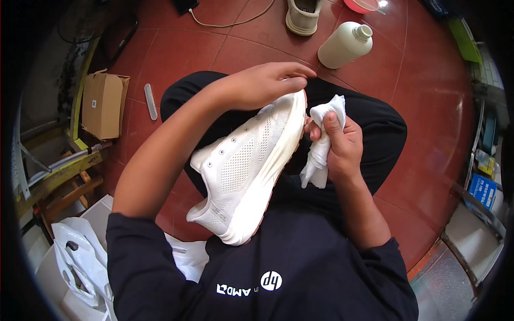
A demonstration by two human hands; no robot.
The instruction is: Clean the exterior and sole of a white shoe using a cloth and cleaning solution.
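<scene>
A white mesh sneaker (249, 160) without laces lies tilted across my lap, its toe pointing away from me and its heel near my shirt. My left hand (273, 82) reaches over the toe end and rests on it, with the fingers partly out of sight. In my right hand (343, 140), just right of the sole, is a bunched white cloth (321, 148), pinched under the thumb. The fingertips of that hand are close to the sole's edge; whether they touch it I cannot tell.
Beyond my knees a white plastic bottle (345, 45) without a cap leans on the red tiled floor, near another shoe (303, 18) and a pink bowl (361, 5). A charging cable (229, 25), a cardboard box (105, 106) and white plastic bags (78, 261) lie around me.
</scene>
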